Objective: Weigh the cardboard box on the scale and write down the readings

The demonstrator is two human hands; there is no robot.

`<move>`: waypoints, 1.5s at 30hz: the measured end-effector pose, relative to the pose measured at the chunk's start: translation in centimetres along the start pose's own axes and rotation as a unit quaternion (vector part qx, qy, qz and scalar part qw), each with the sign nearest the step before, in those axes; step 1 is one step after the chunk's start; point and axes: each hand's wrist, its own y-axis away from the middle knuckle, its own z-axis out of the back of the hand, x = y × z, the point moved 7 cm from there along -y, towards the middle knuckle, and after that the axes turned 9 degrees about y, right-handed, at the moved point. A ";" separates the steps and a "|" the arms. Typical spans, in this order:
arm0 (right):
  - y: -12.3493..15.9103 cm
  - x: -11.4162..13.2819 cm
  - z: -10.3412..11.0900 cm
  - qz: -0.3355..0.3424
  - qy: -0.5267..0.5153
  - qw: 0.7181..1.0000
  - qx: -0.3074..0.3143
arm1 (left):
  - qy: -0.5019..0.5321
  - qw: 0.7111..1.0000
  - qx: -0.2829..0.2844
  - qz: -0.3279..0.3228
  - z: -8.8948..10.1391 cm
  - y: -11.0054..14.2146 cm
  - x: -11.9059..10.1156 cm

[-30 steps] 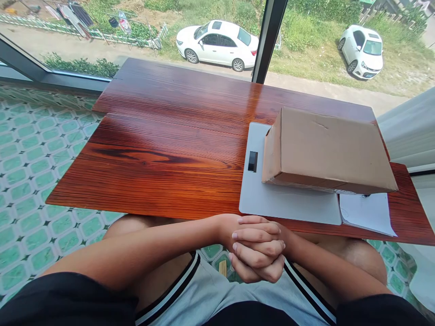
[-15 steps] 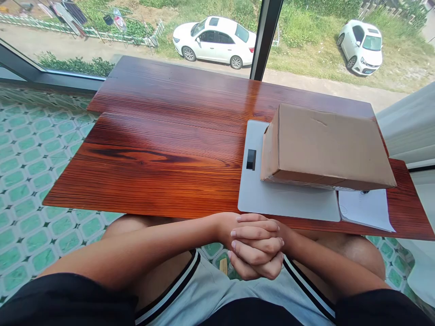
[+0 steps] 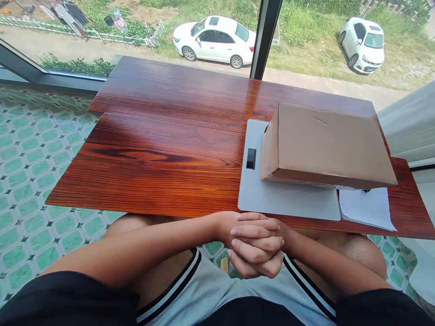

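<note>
My left hand [image 3: 229, 226] and my right hand [image 3: 277, 231] are clasped together above my lap, just off the table's front edge. Their fingers interlace and are closed, with no object visible between them; the palms are hidden. Beyond them, a closed brown cardboard box [image 3: 336, 140] rests on a pale flat digital scale [image 3: 288, 199] with a small dark display [image 3: 251, 158]. White paper sheets [image 3: 367, 208] lie right of the scale, partly covered by the overhanging box.
The glossy reddish-brown wooden table [image 3: 163, 163] spans the view in front of my knees. A window frame post [image 3: 267, 40] rises behind it, with two white cars outside. A white curtain [image 3: 408, 122] hangs at the right. Green patterned tiles [image 3: 30, 190] cover the floor.
The camera view has shifted slightly. My hands stay clasped, and the box, scale and papers keep their places.
</note>
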 end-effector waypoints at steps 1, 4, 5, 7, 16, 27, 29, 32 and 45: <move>0.0 0.0 0.0 0.002 0.000 1.000 0.000 | -0.002 0.999 -0.010 -0.031 0.1 0.0 -0.4; 0.2 0.0 -0.1 0.006 -0.001 1.000 0.003 | 0.001 0.993 -0.077 -0.091 0.2 1.2 -2.4; 0.2 0.0 -0.1 0.003 -0.002 1.000 0.001 | 0.006 0.990 -0.116 -0.086 0.4 1.7 -2.9; 0.3 -0.1 -0.1 -0.011 -0.001 1.000 0.001 | 0.018 0.982 -0.180 -0.058 0.7 2.5 -3.2; 0.9 -0.6 -0.6 -0.053 -0.028 0.998 -0.022 | -0.018 0.998 -0.047 -0.047 0.5 -0.4 0.4; 1.1 -0.6 -0.7 -0.067 -0.045 0.996 -0.041 | -0.024 0.979 -0.103 0.176 -0.1 3.0 -0.5; 0.8 -0.5 -0.6 -0.047 -0.039 0.998 -0.025 | -0.028 0.983 -0.006 0.181 -0.6 1.9 0.7; 0.7 -0.5 -0.6 -0.021 -0.029 0.999 -0.009 | -0.038 0.980 0.030 0.195 -0.3 0.9 2.2; 0.2 -0.1 -0.1 -0.005 0.002 1.000 -0.008 | -0.004 0.988 -0.152 0.037 0.3 2.9 -2.7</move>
